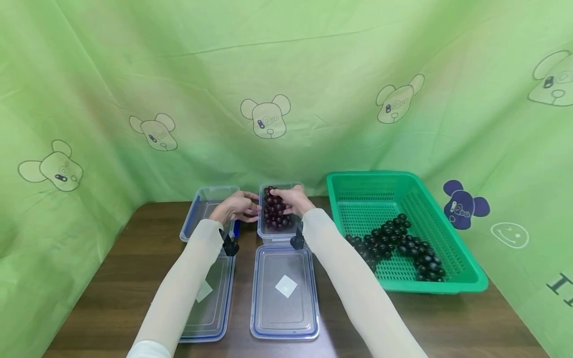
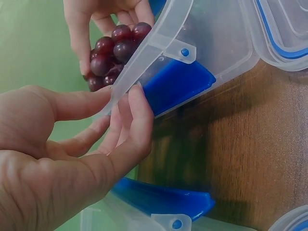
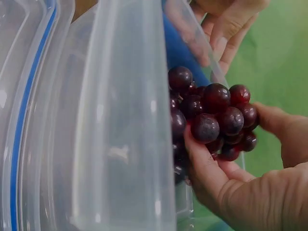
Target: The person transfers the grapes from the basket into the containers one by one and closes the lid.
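A bunch of dark red grapes (image 1: pixel 274 211) is in the back right clear plastic container (image 1: pixel 279 239). My right hand (image 1: pixel 293 199) grips the bunch at its far end, thumb and fingers on either side of the grapes, as the right wrist view shows. On the container's left side, my left hand (image 1: pixel 239 205) pinches the rim between thumb and fingers, beside a blue side clip (image 2: pixel 179 86). Part of the bunch is hidden behind the container wall in the right wrist view.
Another clear container (image 1: pixel 203 199) stands at the back left. Two blue-edged lids (image 1: pixel 285 308) (image 1: pixel 219 318) lie in front, the left one partly under my forearm. At right, a green basket (image 1: pixel 447 286) holds more dark grapes (image 1: pixel 387 238). A green curtain (image 1: pixel 313 154) hangs behind the wooden table (image 1: pixel 121 278).
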